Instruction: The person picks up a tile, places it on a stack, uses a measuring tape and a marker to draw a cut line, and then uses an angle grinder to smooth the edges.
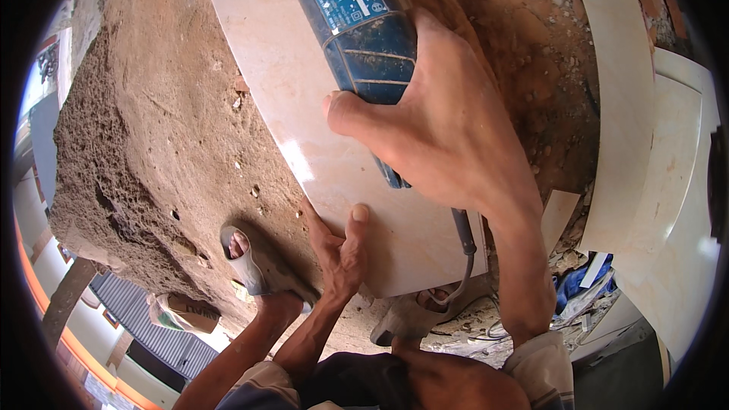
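Note:
A cream, glossy tile (266,68) lies tilted across the dirt in front of me. My right hand (448,118) is closed around the rear body of a blue corded power tool (376,53), held over the tile. The tool's front end is cut off by the upper edge of the picture, and my palm hides part of its body. Its dark cord (465,235) hangs down past the tile's near right corner. At the tile's near left edge, my left hand (342,254) grips it, thumb on the top face and fingers along the edge, partly hidden.
A sand mound (114,152) rises at the left. Several cream tile pieces (623,121) lie at the right, with a small offcut (560,216) nearer. My shoe (262,258) stands beside my left hand. A crumpled bag (182,313) and blue cloth (573,288) lie nearby.

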Tool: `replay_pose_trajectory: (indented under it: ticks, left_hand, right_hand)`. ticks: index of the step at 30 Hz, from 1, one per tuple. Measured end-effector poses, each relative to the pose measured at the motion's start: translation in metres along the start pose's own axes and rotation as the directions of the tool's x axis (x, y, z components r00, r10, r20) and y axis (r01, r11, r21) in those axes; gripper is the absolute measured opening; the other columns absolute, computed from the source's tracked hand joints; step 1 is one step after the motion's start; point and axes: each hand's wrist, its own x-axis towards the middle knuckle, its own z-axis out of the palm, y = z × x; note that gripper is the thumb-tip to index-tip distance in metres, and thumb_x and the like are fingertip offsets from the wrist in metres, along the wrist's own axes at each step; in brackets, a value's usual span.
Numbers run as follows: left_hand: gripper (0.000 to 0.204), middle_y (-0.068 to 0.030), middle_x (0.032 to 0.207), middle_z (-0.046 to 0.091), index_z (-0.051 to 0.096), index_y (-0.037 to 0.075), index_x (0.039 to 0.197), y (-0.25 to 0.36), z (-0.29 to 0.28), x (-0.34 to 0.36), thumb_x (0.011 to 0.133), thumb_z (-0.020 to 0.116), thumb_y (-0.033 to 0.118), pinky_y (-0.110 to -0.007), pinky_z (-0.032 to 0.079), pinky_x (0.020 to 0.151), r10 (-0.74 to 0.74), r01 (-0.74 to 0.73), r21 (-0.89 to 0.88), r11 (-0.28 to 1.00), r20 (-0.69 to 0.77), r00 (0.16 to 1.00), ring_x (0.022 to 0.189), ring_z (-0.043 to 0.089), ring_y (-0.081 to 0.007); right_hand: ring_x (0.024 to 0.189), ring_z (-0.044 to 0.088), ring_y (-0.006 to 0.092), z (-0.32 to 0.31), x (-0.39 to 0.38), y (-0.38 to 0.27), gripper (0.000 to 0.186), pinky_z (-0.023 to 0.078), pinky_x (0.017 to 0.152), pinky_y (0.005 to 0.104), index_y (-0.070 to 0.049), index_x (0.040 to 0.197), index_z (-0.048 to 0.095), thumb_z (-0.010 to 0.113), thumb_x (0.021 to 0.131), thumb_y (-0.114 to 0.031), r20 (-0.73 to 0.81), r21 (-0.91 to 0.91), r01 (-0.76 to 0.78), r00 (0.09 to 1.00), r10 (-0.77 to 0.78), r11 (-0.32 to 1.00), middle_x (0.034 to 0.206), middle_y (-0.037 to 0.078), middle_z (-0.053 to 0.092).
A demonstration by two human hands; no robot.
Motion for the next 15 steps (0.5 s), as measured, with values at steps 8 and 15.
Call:
replay_pose_trajectory:
  ticks: [8, 15]
  left_hand:
    - [0.093, -0.0242, 0.136, 0.055, 0.033, -0.009, 0.158, -0.0022, -0.0012, 0.0004, 0.1, 0.077, 0.048, -0.044, 0.051, 0.103, -0.01, 0.01, -0.007, 1.0, 0.007, 1.0, 0.121, 0.059, -0.0298]
    - [0.095, -0.0252, 0.14, 0.054, 0.029, -0.009, 0.161, -0.0044, -0.0001, 0.0003, 0.101, 0.076, 0.047, -0.045, 0.05, 0.105, 0.019, -0.019, -0.032, 0.999, -0.008, 1.0, 0.124, 0.058, -0.0302]
  right_hand:
    - [0.055, 0.066, 0.0201, -0.0005, -0.0039, -0.0031, 0.042, 0.056, 0.059, 0.0394, 0.003, 0.103, 0.062, 0.082, 0.083, -0.029, -0.019, -0.04, 0.013, 1.0, -0.014, 0.999, 0.065, 0.009, 0.064]
    - [0.054, 0.067, 0.0202, 0.0015, -0.0066, -0.0036, 0.039, 0.056, 0.059, 0.0395, 0.001, 0.101, 0.064, 0.081, 0.083, -0.028, -0.014, -0.003, -0.01, 1.0, 0.01, 1.0, 0.062, 0.01, 0.065]
